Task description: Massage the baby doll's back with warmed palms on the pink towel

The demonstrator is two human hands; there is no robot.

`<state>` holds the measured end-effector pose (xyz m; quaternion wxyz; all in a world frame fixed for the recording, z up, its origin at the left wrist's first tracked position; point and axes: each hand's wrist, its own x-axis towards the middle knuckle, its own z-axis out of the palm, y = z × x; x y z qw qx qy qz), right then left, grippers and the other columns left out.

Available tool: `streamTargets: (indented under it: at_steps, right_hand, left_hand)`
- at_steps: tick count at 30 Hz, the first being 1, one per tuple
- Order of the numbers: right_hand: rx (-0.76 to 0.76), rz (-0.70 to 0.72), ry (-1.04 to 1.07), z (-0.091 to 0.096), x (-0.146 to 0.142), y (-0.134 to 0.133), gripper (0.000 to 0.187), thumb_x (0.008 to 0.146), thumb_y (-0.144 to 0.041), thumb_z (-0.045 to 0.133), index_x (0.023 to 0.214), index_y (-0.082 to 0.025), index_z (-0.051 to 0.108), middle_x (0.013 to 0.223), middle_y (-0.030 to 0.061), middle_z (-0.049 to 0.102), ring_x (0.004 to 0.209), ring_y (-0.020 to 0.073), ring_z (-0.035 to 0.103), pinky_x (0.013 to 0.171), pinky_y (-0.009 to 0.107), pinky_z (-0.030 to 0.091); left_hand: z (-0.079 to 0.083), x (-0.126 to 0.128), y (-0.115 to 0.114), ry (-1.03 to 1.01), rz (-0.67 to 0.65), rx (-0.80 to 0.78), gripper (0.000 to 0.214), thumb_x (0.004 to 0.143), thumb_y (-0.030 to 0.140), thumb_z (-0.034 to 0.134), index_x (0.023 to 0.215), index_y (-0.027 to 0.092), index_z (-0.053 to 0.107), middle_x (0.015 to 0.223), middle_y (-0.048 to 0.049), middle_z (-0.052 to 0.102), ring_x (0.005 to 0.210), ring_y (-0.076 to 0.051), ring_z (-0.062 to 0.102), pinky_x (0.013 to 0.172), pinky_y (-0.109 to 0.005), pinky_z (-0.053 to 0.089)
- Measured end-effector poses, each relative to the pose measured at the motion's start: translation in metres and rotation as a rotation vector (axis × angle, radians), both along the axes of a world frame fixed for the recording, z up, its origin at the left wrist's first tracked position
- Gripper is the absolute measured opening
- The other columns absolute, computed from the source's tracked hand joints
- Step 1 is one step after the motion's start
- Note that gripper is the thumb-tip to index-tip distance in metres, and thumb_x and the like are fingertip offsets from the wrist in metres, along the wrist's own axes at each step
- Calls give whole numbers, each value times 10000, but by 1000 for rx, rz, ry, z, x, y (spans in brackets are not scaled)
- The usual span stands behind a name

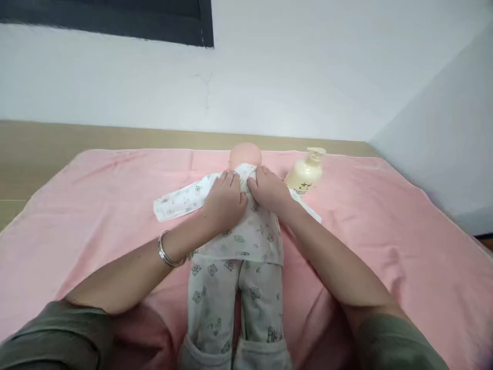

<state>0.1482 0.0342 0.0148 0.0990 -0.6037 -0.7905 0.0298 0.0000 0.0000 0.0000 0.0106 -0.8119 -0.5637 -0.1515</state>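
A baby doll [245, 154] lies on a pink blanket with its head away from me. It has on a white printed baby shirt [246, 239] and matching printed pants [215, 295]. My left hand [227, 200] is closed on the shirt near the neckline, its fingertips curled over the cloth. Just beside it, my right hand [267, 190] pinches the other side of the neckline. One sleeve [179, 203] stretches out flat to the left; the right sleeve shows partly behind my wrist. The doll's face is mostly hidden by the shirt and my hands.
A cream pump bottle [306, 172] stands on the pink blanket [370, 221], right of the doll's head. Behind the blanket run a wooden edge [154, 134] and a white wall [288, 77]. A dark frame [115, 20] is at upper left.
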Motion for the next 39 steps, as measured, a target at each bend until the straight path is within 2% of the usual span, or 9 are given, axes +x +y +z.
streamTargets:
  at_steps: [5, 9, 13, 18, 24, 27, 31, 35, 39]
  right_hand:
    - [104, 82, -106, -1, -15, -30, 537, 1032, -259, 271, 1379, 83, 498, 1425, 317, 562, 1381, 396, 495, 1169, 522, 377]
    - [206, 146, -136, -12, -22, -51, 606, 1028, -268, 321, 1514, 91, 355, 1545, 342, 438, 1458, 427, 427, 1195, 569, 359]
    - [200, 222, -96, -15, -14, -32, 508, 1011, -195, 286, 1383, 53, 528, 1428, 289, 577, 1413, 391, 472, 1193, 539, 368]
    - [88, -5, 86, -11, -7, -1, 440, 996, -287, 386, 1246, 4, 602, 1294, 245, 656, 1254, 366, 564, 1115, 491, 441]
    - [227, 95, 5, -17, -21, -37, 534, 1027, -263, 320, 1417, 62, 487, 1461, 298, 546, 1391, 405, 488, 1177, 529, 385]
    - [259, 159, -2, -18, -25, -49, 551, 1030, -264, 320, 1478, 31, 449, 1557, 275, 467, 1473, 408, 415, 1211, 544, 356]
    - [172, 124, 91, -16, -16, -24, 515, 1007, -249, 327, 1398, 17, 533, 1505, 252, 537, 1441, 370, 464, 1212, 517, 369]
    - [87, -2, 165, -15, -4, 7, 537, 984, -316, 392, 1355, 39, 551, 1448, 264, 581, 1383, 371, 509, 1188, 493, 395]
    - [160, 17, 117, -19, -10, -7, 534, 1014, -304, 335, 1370, 35, 543, 1425, 270, 594, 1370, 399, 510, 1170, 538, 391]
  left_hand:
    - [5, -12, 23, -99, 7, -79, 257, 939, 169, 328, 986, 127, 577, 1077, -174, 660, 1063, -305, 621, 988, -461, 517]
    - [9, -19, 33, -215, 87, -207, 207, 951, 235, 349, 913, 190, 548, 996, -118, 686, 930, -255, 642, 892, -411, 538]
    - [3, -16, 23, -92, 10, -59, 317, 957, 196, 300, 994, 134, 609, 1107, -188, 682, 1076, -309, 626, 985, -478, 507]
    - [-5, -11, 7, 29, -75, 85, 407, 973, 169, 278, 1106, 44, 641, 1231, -250, 645, 1275, -356, 551, 1129, -521, 424]
    - [-4, -21, 25, -121, -2, 4, 304, 960, 204, 326, 984, 143, 623, 1043, -153, 680, 1037, -278, 628, 970, -436, 518]
    - [-4, -23, 31, -131, -10, -34, 312, 973, 229, 303, 939, 164, 606, 993, -135, 676, 968, -266, 625, 935, -434, 522]
    - [-4, -14, 15, -58, -21, 29, 365, 973, 212, 273, 1008, 106, 621, 1088, -206, 665, 1077, -322, 612, 1003, -500, 498]
    - [-4, -2, -5, -80, -32, 93, 421, 961, 210, 326, 1243, 19, 574, 1370, -275, 576, 1339, -376, 506, 1149, -552, 422]
    - [3, -5, 7, -234, -5, -56, 370, 903, 156, 333, 1102, 74, 634, 1209, -219, 663, 1218, -339, 596, 1115, -521, 467]
